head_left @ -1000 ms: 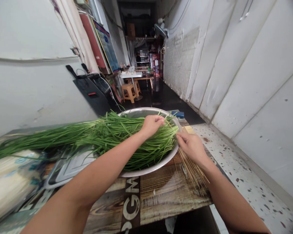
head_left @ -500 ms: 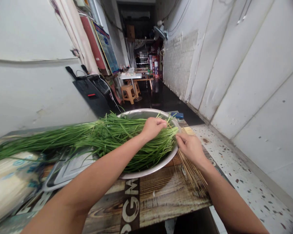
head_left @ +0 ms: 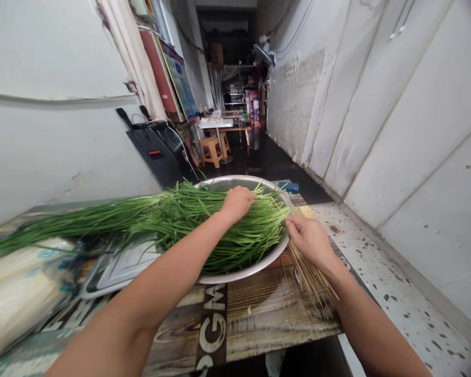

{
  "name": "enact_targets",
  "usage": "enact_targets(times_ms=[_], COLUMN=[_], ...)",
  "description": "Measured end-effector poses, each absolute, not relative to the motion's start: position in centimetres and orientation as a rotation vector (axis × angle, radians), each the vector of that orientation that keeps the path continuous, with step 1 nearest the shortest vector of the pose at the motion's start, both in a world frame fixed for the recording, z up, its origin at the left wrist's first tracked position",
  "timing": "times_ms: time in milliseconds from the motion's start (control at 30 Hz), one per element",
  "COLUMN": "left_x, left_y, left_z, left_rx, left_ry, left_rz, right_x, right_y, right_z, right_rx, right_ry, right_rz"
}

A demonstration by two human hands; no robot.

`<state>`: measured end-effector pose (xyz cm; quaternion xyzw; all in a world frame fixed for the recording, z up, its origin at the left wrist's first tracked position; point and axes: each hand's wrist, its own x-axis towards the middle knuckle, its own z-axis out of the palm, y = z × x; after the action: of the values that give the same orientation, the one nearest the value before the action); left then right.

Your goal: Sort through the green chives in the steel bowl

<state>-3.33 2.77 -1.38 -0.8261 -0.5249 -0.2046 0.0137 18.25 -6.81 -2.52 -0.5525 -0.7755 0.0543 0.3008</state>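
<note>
Long green garlic chives (head_left: 243,235) with pale stem ends fill a wide metal basin (head_left: 255,273), their ends pointing right. My left hand (head_left: 237,203) rests over the top of them, its fingers curled down around some stems, the fingertips partly hidden. At the basin's right rim, my right hand (head_left: 308,235) has thumb and fingers pinched together beside the pale stem ends. What lies in that pinch is too small to make out. Thin bamboo skewers (head_left: 312,280) lie in a loose bundle on the table under my right hand and wrist.
More chives (head_left: 86,222) stretch left across the wood-patterned table (head_left: 270,319). A metal tray (head_left: 102,277) and a plastic-wrapped pale package (head_left: 27,293) sit at the left. Behind the basin lies a blue object (head_left: 289,187). Farther back stand a stool (head_left: 211,151) and a white table (head_left: 215,124).
My left hand has moved left and slightly back, away from the pale stem ends and my right hand. My right hand stays at the basin's right rim. The view has shifted slightly.
</note>
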Motion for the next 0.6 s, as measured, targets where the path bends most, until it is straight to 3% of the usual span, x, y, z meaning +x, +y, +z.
enact_targets(times_ms=[333, 600], left_x=[-3.2, -3.5], left_y=[2.5, 2.6], left_z=[-2.6, -2.6], left_rx=[-2.355, -2.280], left_ry=[-1.758, -1.790], left_rz=[-0.494, -0.636], right_x=[18.3, 18.2], right_y=[-6.6, -6.6], right_z=[-2.7, -2.6], right_rx=[-1.489, -1.523], right_ry=[-2.060, -2.041], right_rz=[0.154, 0.157])
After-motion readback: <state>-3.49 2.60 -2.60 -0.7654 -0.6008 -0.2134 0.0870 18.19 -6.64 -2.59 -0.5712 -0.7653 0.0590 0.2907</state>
